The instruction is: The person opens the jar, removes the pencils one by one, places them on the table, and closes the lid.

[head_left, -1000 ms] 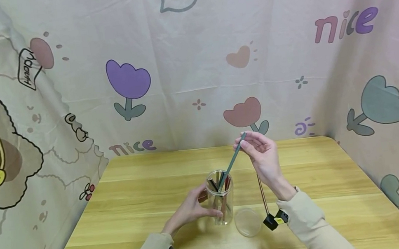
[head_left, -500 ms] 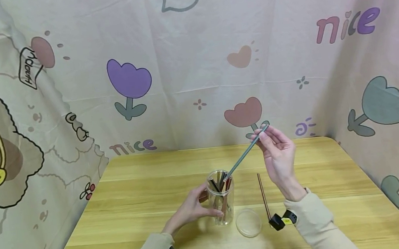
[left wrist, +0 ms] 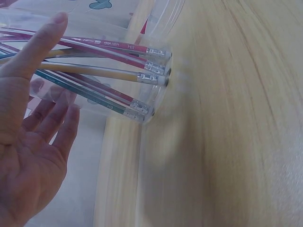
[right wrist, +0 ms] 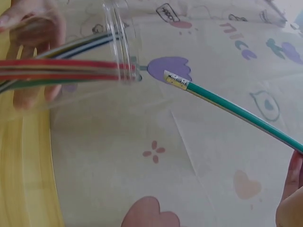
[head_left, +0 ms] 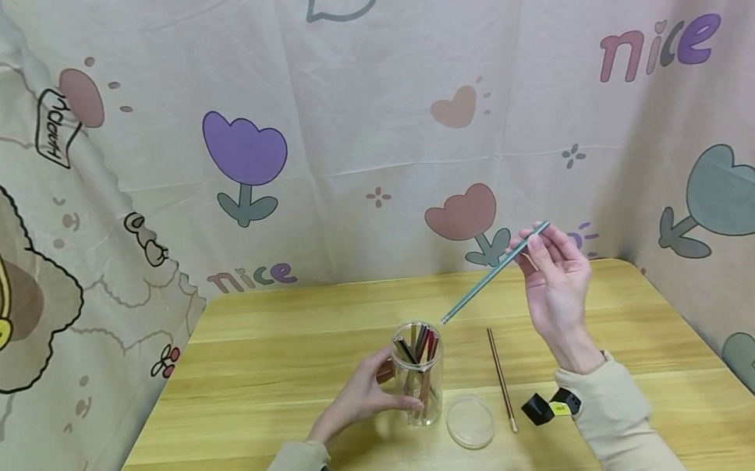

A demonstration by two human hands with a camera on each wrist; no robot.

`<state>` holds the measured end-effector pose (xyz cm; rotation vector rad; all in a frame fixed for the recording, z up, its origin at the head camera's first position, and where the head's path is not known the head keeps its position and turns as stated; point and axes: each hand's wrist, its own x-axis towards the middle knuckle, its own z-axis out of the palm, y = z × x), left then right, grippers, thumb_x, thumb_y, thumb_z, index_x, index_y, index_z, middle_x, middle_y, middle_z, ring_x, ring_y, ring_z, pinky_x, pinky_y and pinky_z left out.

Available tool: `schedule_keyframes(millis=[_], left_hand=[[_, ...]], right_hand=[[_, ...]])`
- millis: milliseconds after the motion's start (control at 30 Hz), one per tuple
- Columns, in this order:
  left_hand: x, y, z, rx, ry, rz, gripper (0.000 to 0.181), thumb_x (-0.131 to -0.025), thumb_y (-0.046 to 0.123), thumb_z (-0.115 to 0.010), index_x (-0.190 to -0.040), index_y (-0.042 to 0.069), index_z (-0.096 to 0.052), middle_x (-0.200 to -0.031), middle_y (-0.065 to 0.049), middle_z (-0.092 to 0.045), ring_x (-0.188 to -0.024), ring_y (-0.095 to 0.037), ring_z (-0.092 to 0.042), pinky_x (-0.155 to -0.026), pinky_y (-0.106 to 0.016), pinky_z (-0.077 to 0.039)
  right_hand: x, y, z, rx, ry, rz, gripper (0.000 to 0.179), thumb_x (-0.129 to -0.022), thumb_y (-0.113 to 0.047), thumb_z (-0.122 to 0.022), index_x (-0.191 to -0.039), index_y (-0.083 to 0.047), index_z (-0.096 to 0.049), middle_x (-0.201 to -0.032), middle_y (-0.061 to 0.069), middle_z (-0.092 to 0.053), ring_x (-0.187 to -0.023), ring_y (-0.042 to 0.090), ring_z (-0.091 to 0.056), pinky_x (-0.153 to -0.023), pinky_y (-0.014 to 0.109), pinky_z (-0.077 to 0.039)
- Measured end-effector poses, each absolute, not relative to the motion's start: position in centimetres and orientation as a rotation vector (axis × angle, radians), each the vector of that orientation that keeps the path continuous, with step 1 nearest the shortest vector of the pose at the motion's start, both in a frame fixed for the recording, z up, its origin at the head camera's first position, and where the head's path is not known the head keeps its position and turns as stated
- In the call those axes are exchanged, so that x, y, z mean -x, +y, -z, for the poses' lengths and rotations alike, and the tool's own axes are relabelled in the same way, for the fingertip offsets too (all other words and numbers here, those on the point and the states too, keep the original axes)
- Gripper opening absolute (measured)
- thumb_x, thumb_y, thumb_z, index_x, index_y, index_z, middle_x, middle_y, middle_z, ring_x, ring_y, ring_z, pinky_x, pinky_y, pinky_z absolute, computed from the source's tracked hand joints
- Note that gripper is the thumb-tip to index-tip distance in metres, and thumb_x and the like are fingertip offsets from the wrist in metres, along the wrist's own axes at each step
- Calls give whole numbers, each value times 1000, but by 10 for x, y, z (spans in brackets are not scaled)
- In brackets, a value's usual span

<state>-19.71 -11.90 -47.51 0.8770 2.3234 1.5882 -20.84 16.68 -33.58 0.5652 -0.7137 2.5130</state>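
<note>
My left hand (head_left: pixel 368 391) grips a clear jar (head_left: pixel 423 412) from its left side, thumb across the front and fingers behind. Several pencils (left wrist: pixel 109 66) in red, yellow and green stand in the jar, eraser ends at its bottom. Up and to the right of the jar, my right hand (head_left: pixel 557 288) pinches a green pencil (head_left: pixel 495 271) near its upper end. That pencil slants down to the left, its white eraser end just outside the jar's rim. In the right wrist view the green pencil (right wrist: pixel 236 111) shows a silver ferrule, and only part of my fingers appears at the edge.
A clear round lid (head_left: pixel 470 422) lies on the wooden table (head_left: pixel 279 357) just right of the jar. Farther right lies a brown pencil (head_left: pixel 501 377), eraser end toward me. A printed cloth (head_left: pixel 348 113) hangs behind the table and along both sides.
My right hand has moved right and slightly up, drawing the green pencil out of the jar and tilting it flatter. The left hand and jar have stayed in place.
</note>
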Motion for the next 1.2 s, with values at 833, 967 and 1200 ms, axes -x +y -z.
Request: schedule_keyframes(millis=[833, 967, 1200], left_hand=[[196, -119, 476, -868, 2336, -1593, 84, -75, 22, -90, -147, 14, -49, -146, -12, -58, -134, -34, -57, -115, -44, -48], [196, -119, 475, -851, 2329, -1593, 85, -74, 24, -90, -148, 15, -48, -147, -10, -57, -135, -32, -56, -115, -44, -47], [197, -119, 476, -882, 2348, -1580, 85, -75, 24, -90, -148, 14, -48, -146, -13, -57, -133, -35, -57, -114, -44, -49]], right_hand=[[233, 203, 391, -44, -1525, -2384, 20, -88, 12, -68, -86, -8, -74, -72, 0, -77, -62, 9, -70, -55, 18, -57], [236, 211, 407, -9, -1630, -2424, 22, -90, 8, -68, -86, -12, -75, -73, -2, -77, -63, 7, -70, -56, 17, -58], [239, 224, 433, 22, -1745, -2452, 24, -91, 8, -66, -87, -13, -76, -77, -3, -78, -66, 6, -69, -59, 17, -58]])
